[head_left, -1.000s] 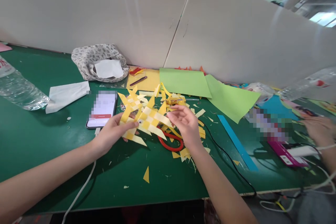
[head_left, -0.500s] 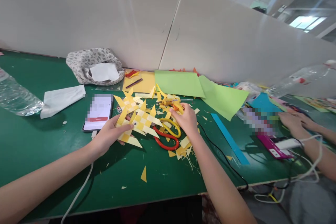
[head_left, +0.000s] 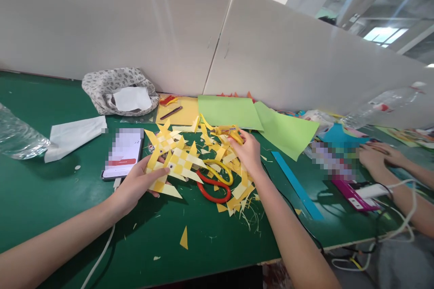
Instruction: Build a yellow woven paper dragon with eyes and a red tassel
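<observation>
My left hand [head_left: 137,185] pinches a woven paper fish [head_left: 181,162] of yellow and cream strips, with a small dark eye near my thumb. A second woven fish [head_left: 166,139] lies just behind it. Closed around the handle of a small yellow glue gun [head_left: 224,130] with an orange trigger is my right hand [head_left: 248,150]; the nozzle points left, above yellow paper scraps [head_left: 239,185]. Between my hands lie scissors with a red and a yellow handle loop [head_left: 214,193], their blades hidden.
A phone [head_left: 124,151] on a white cable lies left, near a tissue [head_left: 76,137] and a water bottle [head_left: 20,137]. Green sheets [head_left: 230,112] and a cloth pouch [head_left: 118,90] sit behind. Rightward are a blue strip [head_left: 296,185], a magenta power strip [head_left: 356,194] and another person's hands [head_left: 376,158].
My right hand has left the fish's tail side and taken hold of the glue gun, raising it slightly. My left hand keeps the fish. The whole view has shifted a little.
</observation>
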Motion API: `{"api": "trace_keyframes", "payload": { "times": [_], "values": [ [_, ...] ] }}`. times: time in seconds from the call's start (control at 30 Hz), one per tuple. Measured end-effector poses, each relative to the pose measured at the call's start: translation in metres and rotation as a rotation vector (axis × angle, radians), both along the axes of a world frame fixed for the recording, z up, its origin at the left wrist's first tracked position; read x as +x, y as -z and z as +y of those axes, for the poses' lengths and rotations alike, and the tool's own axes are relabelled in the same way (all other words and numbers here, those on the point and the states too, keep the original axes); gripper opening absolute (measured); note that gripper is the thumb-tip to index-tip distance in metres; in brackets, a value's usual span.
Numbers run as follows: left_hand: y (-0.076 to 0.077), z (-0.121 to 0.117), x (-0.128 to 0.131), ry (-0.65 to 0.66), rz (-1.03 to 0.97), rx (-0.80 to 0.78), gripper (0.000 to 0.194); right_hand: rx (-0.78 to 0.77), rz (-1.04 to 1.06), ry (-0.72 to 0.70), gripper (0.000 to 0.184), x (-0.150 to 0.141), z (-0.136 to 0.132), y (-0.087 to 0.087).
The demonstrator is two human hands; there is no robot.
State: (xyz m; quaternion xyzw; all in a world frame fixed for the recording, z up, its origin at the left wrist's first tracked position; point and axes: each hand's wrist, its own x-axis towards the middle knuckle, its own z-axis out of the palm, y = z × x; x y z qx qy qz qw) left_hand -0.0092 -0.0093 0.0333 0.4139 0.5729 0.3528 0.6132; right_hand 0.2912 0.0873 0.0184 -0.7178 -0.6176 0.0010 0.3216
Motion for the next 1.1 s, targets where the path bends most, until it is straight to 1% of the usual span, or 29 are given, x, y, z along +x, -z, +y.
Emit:
{"api": "trace_keyframes", "payload": {
  "times": [0.07,0.13,0.27,0.4,0.6,0.8,0.97,1.1],
  "values": [
    [0.001,0.000,0.000,-0.011,0.011,-0.005,0.046,0.090,0.099,-0.060,0.057,0.004,-0.005,-0.003],
    [0.001,0.000,0.000,-0.021,0.016,-0.004,0.047,0.164,0.149,-0.135,0.054,0.005,-0.012,-0.005],
    [0.001,0.000,0.001,-0.019,0.023,-0.016,0.047,0.265,0.124,-0.212,0.045,0.000,-0.025,-0.007],
    [-0.001,0.000,0.002,-0.028,0.029,-0.033,0.048,0.335,0.098,-0.238,0.043,-0.004,-0.031,-0.008],
    [-0.001,0.001,0.002,0.003,0.062,-0.032,0.049,0.372,0.039,-0.289,0.041,-0.005,-0.036,-0.011],
    [-0.002,0.001,0.002,0.007,0.082,-0.060,0.057,0.439,-0.104,-0.335,0.040,-0.009,-0.042,-0.013],
    [-0.010,0.000,0.001,0.057,-0.032,-0.071,0.051,0.427,-0.166,-0.370,0.041,-0.010,-0.044,-0.010],
    [-0.013,0.000,0.002,0.029,-0.079,-0.061,0.046,0.431,-0.146,-0.365,0.042,-0.009,-0.044,-0.009]
  ]
}}
